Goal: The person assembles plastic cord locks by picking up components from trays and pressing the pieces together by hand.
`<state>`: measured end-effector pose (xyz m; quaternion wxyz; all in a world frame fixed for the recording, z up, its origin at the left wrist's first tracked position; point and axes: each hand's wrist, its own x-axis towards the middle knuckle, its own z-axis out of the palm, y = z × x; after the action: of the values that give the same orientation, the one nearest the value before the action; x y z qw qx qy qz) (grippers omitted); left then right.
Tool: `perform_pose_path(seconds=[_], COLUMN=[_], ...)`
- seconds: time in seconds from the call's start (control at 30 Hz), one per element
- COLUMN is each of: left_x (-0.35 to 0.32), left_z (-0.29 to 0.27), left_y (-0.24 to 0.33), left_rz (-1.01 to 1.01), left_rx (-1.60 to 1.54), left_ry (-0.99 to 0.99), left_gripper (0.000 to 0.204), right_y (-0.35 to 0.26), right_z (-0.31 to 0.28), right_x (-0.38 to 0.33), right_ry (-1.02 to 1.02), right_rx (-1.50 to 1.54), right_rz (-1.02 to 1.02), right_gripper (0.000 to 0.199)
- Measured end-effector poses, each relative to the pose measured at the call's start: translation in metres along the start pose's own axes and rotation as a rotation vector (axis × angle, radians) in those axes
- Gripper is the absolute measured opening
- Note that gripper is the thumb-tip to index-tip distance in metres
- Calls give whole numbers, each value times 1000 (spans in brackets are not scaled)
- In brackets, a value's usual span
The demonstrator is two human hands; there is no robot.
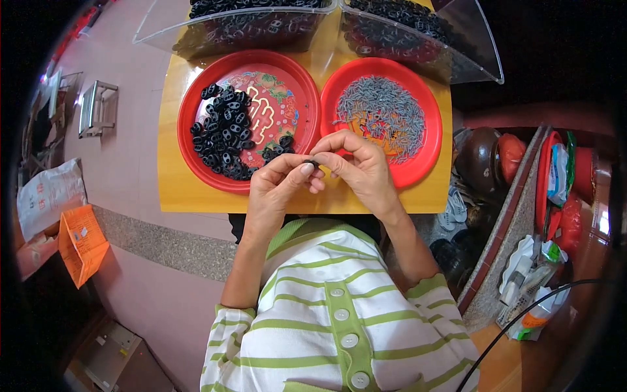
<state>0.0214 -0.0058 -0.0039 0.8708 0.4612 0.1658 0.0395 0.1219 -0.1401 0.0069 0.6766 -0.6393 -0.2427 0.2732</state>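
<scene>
Yellow wooden table (168, 171), person at the 6 o'clock side. Two clear tubs stood at its far side, both loaded with black parts: left tub (160, 26) toward 11 o'clock from the hands, right tub (475, 46) toward 1. Nearer in, two red plates: left plate (185, 124) toward 10 o'clock, right plate (428, 157) toward 2.

Left hand (269, 186) was over the near right part of the left plate; right hand (362, 171) was by the near left rim of the right plate. Pile of black pieces (225, 130) sat on the left plate, nearer the left hand; pile of grey pins (382, 108), screw-like, on the right plate, toward 1 o'clock from the right hand and nearer to it, pins pointing every which way.

Small black piece (313, 163) was between the two hands' fingertips, near the gap between the plates. Left thumb and fingers had it pinched. Right thumb and index were bunched right at it, on its 12 o'clock side; gripping it or a pin, could not tell.

Key relation: piece at about 2 o'clock from the left thumb tip, just under the right fingertips, so both hands about equally near. Visible sliver ran roughly 10 to 4; full long axis and which end faced where, hidden by fingers.
</scene>
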Motion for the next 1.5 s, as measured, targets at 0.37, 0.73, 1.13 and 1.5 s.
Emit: perform_pose_path(seconds=[0.37, 0.73, 1.13, 1.5], left_x=[-1, 3, 4, 2], left_z=[-3, 2, -1, -1], left_y=[5, 8, 8, 7], left_rz=[55, -24, -62, -14], left_rx=[285, 247, -17, 52], left_ry=[13, -1, -10, 59], left_gripper=[14, 16, 17, 15], right_y=[-16, -5, -13, -14], right_z=[-5, -4, -4, -2], right_x=[5, -3, 1, 5], right_ry=[-87, -88, -1, -43], right_rx=[-321, -195, -73, -581], right_rz=[-55, 20, 60, -264], right_gripper=[8, 7, 12, 9])
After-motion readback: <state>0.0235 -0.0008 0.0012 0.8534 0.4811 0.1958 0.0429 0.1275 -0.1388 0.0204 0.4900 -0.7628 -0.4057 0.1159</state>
